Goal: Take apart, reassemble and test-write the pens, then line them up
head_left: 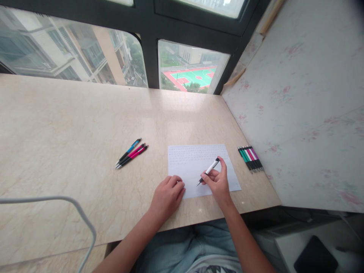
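From afar I see daylight through dark-framed glass windows (193, 65) shining on a glossy beige, marble-veined counter (71, 129); to my right, a white, pink-flowered papered wall (301, 106) borders it.

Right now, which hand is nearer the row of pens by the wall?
Right. The right hand, gripping a white pen over the paper, is left of the row of pens; the left hand is at the paper's left edge, farther away.

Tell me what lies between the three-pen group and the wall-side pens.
Head view: paper, the left hand at its edge, the right hand holding a white pen.
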